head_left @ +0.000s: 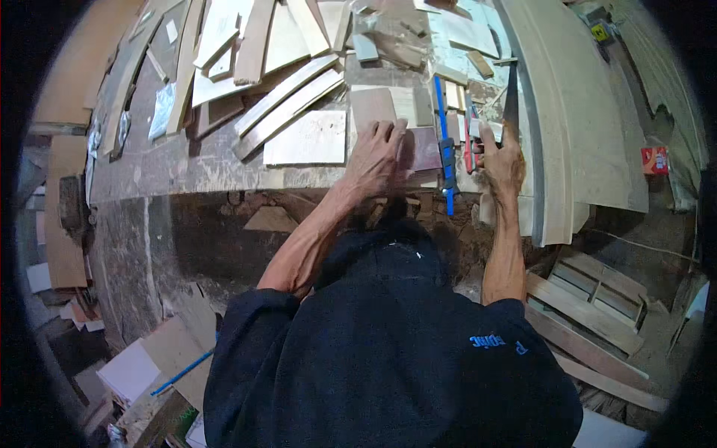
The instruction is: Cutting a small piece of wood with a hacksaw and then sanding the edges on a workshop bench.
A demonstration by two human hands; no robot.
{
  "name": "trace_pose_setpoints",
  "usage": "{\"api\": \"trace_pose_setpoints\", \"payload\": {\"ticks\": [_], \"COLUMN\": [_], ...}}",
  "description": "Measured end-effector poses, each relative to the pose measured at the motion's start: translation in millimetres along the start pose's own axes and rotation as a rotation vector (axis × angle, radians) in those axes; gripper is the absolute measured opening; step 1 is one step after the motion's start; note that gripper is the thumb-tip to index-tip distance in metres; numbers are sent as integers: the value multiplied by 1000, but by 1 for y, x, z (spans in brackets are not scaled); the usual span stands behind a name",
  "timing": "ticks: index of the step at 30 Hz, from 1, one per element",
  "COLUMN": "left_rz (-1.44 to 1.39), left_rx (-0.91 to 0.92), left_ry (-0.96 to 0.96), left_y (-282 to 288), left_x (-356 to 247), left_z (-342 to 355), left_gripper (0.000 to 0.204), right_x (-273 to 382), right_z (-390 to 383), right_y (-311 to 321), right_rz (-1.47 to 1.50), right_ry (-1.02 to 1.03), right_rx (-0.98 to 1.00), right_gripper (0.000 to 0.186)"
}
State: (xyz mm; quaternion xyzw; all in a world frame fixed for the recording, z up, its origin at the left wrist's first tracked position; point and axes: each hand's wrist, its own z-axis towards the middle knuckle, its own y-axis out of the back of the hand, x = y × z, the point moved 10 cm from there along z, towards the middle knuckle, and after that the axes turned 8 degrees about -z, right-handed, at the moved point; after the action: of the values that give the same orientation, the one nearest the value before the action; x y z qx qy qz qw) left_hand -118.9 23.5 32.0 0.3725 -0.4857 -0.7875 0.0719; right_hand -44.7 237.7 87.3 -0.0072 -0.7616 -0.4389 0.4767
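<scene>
My left hand (372, 157) lies at the near edge of a flat brown wooden board (372, 104), its fingers bent over that edge. Right of those fingers is a dark reddish-brown flat piece (424, 149). A blue bar clamp (446, 153) lies lengthwise between my two hands. My right hand (502, 164) is closed, with a red tool (470, 138) beside its thumb side. Beyond its fingers a long dark tapering shape (512, 93) points away from me. What the right fingers hold is too unclear to name.
Pale wooden strips (291, 101) and a light rectangular board (306, 138) cover the bench's left side. Along the right runs a long raised panel (541, 119). Wooden pieces (590, 313) lie low at right, and boards (131, 369) with a blue rod (183, 373) at lower left.
</scene>
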Motion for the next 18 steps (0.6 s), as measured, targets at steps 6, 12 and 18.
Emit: {"api": "trace_pose_setpoints", "payload": {"ticks": [6,12,18], "left_rz": [-140,84,70], "left_rx": [-180,-200,-124], "left_ry": [45,-40,45], "left_y": [29,-3,-59], "left_x": [1,-2,40], "left_z": [93,205,256], "left_gripper": [97,91,93], "right_x": [-82,-104,-94], "right_z": [14,12,26], "right_y": [1,-1,-11], "right_rz": [578,1112,1474], "right_ry": [20,-141,-184], "right_rx": [-32,91,253], "right_gripper": [26,30,29]}}
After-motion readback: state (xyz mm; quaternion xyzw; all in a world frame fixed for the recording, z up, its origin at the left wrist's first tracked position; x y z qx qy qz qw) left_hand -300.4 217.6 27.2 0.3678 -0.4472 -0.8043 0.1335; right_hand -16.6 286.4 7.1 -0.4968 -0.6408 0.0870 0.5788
